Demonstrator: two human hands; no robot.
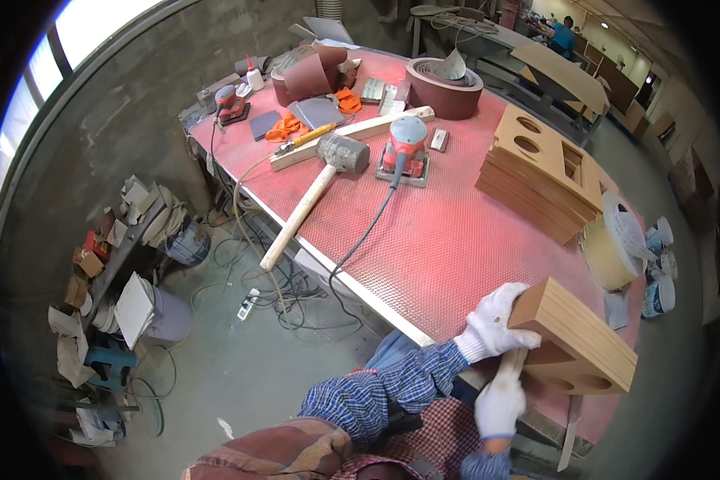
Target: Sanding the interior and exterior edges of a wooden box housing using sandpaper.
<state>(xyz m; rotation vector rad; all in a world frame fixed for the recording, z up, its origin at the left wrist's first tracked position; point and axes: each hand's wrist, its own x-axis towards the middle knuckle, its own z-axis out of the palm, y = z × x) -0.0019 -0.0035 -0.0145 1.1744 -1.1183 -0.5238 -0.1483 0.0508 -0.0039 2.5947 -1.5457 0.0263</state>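
The left hand [496, 320] and right hand [502, 406] wear white knitted gloves, the left one ribbed at the cuff and faintly smudged with grey. Above the left glove runs a loose, puckered sleeve [352, 408] in blue, streaked with pale and dark wavy lines; a similar blue cuff [486, 466] shows past the right wrist. A small red-and-white checked garment [448, 424] covers the front, and brownish striped cloth [288, 448] the shoulder
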